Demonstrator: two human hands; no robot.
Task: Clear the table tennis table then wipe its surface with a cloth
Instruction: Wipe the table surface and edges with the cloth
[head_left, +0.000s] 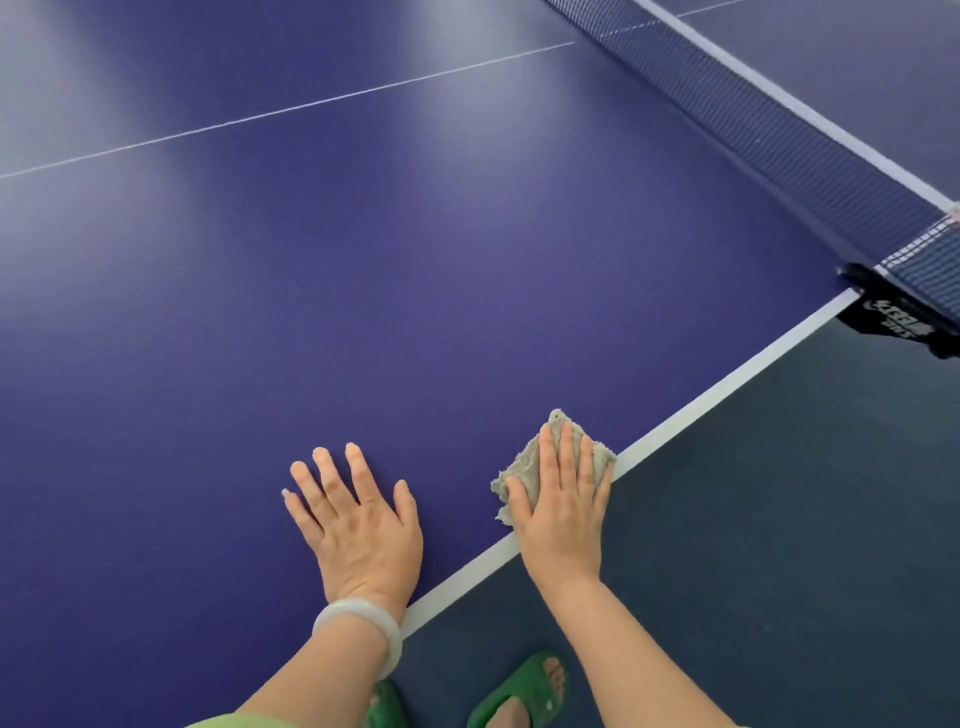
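Here, right hand (563, 512) pressing cloth (523, 463), left hand (363, 525) on table (363, 260)

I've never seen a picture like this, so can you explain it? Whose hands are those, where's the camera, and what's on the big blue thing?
The camera sits on a person's head, looking down, so you see their own two hands. The big blue thing is a table tennis table, with its net at the top right. The left hand, with a pale bracelet on its wrist, lies flat on the table. The right hand presses a grey cloth flat near the white edge line, for wiping. Nothing is gripped. Below, you see green sandals on the floor.
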